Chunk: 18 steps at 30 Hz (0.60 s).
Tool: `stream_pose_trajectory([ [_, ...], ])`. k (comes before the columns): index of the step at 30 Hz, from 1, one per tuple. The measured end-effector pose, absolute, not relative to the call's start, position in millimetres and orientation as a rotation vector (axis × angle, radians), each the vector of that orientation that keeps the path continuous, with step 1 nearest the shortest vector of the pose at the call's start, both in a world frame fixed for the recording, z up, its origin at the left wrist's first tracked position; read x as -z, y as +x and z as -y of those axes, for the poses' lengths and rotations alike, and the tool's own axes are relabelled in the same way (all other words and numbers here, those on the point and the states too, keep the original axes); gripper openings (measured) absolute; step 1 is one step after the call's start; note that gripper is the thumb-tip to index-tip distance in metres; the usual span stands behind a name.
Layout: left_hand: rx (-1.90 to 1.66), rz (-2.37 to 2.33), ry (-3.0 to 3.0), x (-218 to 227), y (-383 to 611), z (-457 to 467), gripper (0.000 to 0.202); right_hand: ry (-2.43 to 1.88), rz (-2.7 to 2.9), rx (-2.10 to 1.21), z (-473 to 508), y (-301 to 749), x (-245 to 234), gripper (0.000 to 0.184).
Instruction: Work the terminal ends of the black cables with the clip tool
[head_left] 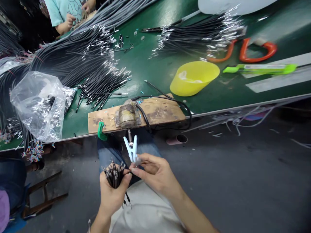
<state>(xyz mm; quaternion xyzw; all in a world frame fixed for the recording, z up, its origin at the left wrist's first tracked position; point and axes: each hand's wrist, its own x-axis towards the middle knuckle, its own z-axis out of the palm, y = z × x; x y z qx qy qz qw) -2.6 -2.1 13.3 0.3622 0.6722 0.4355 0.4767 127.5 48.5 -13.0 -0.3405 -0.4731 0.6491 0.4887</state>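
My left hand [110, 194] is wrapped round a bundle of short black wires [114, 174] whose stripped tips point up. Thumb and fingers of my right hand [155, 171] pinch together at the end of one wire beside the bundle; that small end is mostly hidden by the fingers. Just above the fingertips is a light blue clothespin [131, 149], fixed near the metal tip of a soldering iron [130, 136]. The iron sticks out from a taped mount [127, 116] on a wooden board [160, 111] at the table edge.
On the green table [145, 71] lie black wire bundles [99, 84], a clear plastic bag [39, 103], a yellow cup [194, 79], orange-handled scissors [257, 51] and a green marker [259, 69]. A green clamp [101, 131] grips the board. Another person [66, 16] sits across the table.
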Motion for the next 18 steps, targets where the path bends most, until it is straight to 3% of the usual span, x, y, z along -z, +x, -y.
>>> stream_pose_trajectory([
  [2, -1.043, -1.675, 0.93, -14, -3, 2, 0.016, -0.877, 1.267, -1.311, -45, 126, 11, 0.005],
  [6, -1.004, -1.735, 0.982, -12, 0, 2, 0.017, -0.826, 1.404, -0.88, -39, 124, 10, 0.019],
  [13, -0.899, -1.705, 1.087, -22, -2, -2, 0.017, -0.927, 1.593, -1.204, -50, 139, 8, 0.01],
  [18, -0.874, -1.676, 1.084, -26, -5, -6, 0.019, -0.778, 1.801, -1.078, -56, 143, 6, 0.018],
])
